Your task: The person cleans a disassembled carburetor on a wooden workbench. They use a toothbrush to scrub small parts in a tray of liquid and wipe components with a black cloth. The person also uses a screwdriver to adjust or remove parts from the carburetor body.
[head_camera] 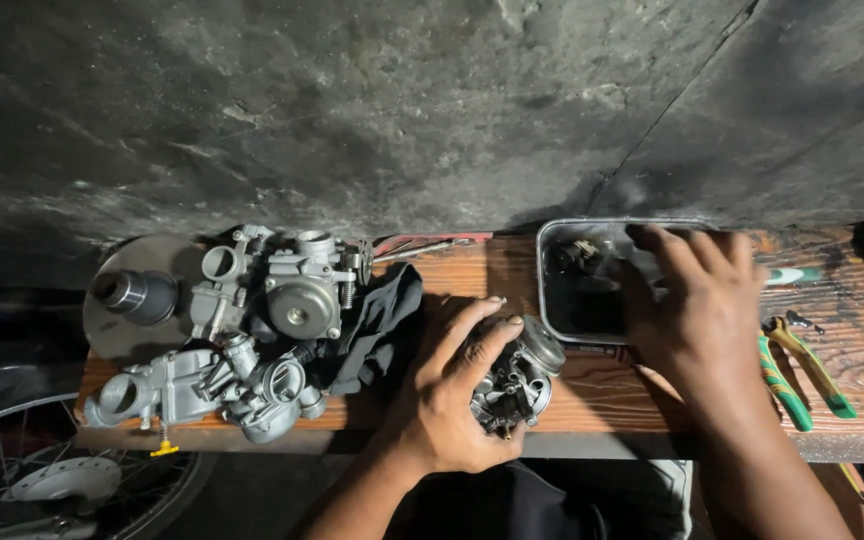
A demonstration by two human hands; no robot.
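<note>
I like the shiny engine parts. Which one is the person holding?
The one at the bench's front edge, gripped by the left hand: the held carburetor. The other two carburetors lie untouched, further left beside a black cloth.

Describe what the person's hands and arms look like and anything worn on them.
Both the left hand and the right hand are bare: no gloves, rings or watch show. The forearms are uncovered as far as the frame reaches, with no sleeves in sight. Fingernails are short.
</note>
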